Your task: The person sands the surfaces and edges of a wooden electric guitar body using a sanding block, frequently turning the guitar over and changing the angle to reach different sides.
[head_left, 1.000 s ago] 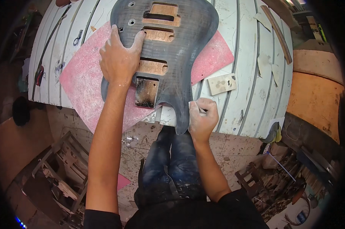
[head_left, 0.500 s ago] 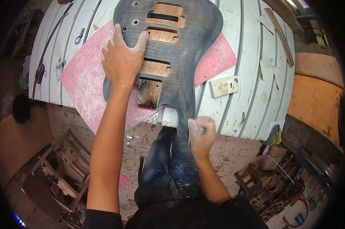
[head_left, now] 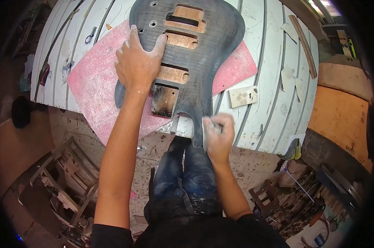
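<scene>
A dark grey electric guitar body (head_left: 187,56) with bare-wood cavities lies on a pink mat (head_left: 94,82), its narrow horn pointing toward me over the table edge. My left hand (head_left: 139,64) grips the body at its left side, thumb and forefinger spread on the top face; the other fingers are partly hidden at the edge. My right hand (head_left: 220,136) is closed and somewhat blurred. It pinches a pale piece of sandpaper (head_left: 204,128) against the right side of the horn.
The white slatted table (head_left: 274,111) carries a light rectangular block (head_left: 243,96), torn pale sheets (head_left: 288,78) and a wooden stick (head_left: 303,47) on the right. A red-handled tool (head_left: 44,74) lies at far left. Wooden frames (head_left: 71,173) and scraps (head_left: 307,186) stand below.
My right hand with the sandpaper has moved up along the horn's side, away from me. My left hand keeps its place on the guitar body; the whole view has shifted slightly.
</scene>
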`<act>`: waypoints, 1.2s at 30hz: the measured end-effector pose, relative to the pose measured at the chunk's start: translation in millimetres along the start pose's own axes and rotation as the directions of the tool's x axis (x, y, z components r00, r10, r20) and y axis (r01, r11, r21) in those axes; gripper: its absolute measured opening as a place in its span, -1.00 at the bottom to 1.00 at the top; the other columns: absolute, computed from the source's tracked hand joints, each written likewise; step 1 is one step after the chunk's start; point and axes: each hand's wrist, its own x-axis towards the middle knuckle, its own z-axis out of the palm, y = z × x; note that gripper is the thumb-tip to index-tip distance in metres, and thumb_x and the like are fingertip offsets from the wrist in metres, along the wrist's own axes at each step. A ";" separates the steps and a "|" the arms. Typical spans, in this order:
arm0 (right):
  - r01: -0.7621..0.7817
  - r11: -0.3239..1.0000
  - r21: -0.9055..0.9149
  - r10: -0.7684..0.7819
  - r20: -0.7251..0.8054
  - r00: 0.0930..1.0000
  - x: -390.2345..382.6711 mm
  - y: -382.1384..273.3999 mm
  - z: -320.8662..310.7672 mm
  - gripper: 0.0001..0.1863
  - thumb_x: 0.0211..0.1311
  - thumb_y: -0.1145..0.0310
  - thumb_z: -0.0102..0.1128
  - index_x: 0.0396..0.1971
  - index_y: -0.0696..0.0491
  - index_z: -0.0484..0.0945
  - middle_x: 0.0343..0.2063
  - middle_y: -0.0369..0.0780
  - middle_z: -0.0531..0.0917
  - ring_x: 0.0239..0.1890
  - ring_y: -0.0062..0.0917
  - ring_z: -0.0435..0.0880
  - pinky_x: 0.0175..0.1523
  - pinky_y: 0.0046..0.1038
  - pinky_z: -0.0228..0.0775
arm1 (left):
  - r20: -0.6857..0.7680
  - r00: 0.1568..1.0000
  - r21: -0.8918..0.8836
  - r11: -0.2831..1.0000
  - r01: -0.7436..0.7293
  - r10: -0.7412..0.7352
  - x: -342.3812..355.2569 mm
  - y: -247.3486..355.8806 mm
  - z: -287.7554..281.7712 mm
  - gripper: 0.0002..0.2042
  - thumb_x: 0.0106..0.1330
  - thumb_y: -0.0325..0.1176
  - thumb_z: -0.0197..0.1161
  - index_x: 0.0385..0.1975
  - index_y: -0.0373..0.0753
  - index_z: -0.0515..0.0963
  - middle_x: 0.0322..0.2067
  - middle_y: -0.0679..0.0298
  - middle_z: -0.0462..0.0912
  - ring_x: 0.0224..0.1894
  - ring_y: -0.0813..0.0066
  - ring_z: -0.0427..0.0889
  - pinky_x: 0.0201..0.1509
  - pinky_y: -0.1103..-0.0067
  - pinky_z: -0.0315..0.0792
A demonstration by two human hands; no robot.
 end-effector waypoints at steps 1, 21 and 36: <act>0.034 0.999 -0.003 -0.034 -0.001 0.999 18.1 -0.8 4.8 -0.78 0.16 0.53 0.48 -0.38 0.15 0.52 -0.32 -0.16 0.55 -0.27 -0.38 0.54 -0.05 -0.39 0.42 | -0.002 1.000 -0.013 1.000 -0.012 0.012 0.4 2.4 0.5 -0.07 0.28 0.40 0.15 0.46 -0.24 0.33 0.18 -0.12 0.60 0.24 -0.09 0.53 0.29 0.12 0.41; -0.142 0.990 0.009 0.141 0.045 0.989 4.6 -2.3 -4.9 -0.67 0.16 0.43 0.51 -0.25 0.16 0.47 -0.27 -0.19 0.52 -0.20 -0.46 0.50 0.00 -0.40 0.40 | -0.033 0.999 -0.037 0.999 -0.009 0.008 -0.7 -1.4 0.7 -0.12 0.28 0.35 0.20 0.44 -0.22 0.36 0.15 -0.13 0.61 0.23 -0.11 0.54 0.28 0.11 0.41; 0.024 0.988 -0.156 -0.021 0.023 1.000 47.5 -10.3 12.9 -0.66 0.38 0.31 0.34 -0.06 0.22 0.48 -0.17 -0.07 0.56 -0.11 -0.30 0.56 0.13 -0.33 0.40 | -0.016 1.000 -0.050 0.999 -0.013 0.012 0.1 1.6 1.0 -0.12 0.26 0.34 0.22 0.44 -0.21 0.35 0.16 -0.13 0.59 0.23 -0.10 0.53 0.27 0.09 0.41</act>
